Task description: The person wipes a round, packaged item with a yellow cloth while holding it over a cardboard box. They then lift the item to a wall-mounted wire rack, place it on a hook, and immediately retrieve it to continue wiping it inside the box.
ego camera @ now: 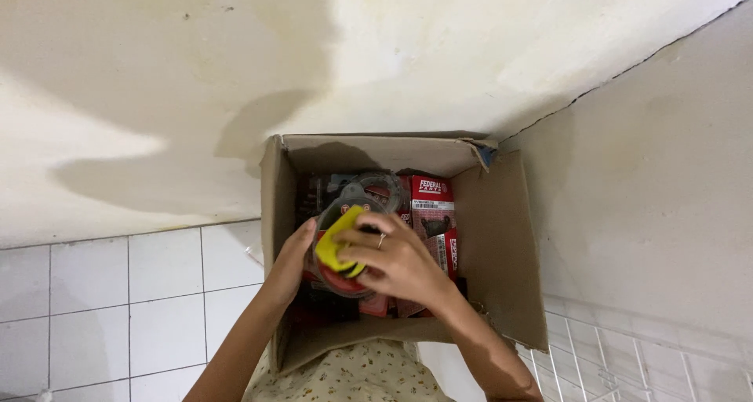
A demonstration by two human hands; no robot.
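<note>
Stained cream wall [376,57] fills most of the view, with white tiles [125,308] lower down, left of the cardboard box [502,253]. The box is open, flaps up, held close to the person's floral top [353,374]. Off to the box's right there's a bit of white wire rack [627,363]. Inside the box sit red and white packs [433,214], standing on end. Over them, the left hand [292,262] cups a clear round plastic piece [349,214] from the side, while the right hand [400,262], ring on one finger, has its fingers curled tight on a yellow cloth [337,241] pressed against that piece.
</note>
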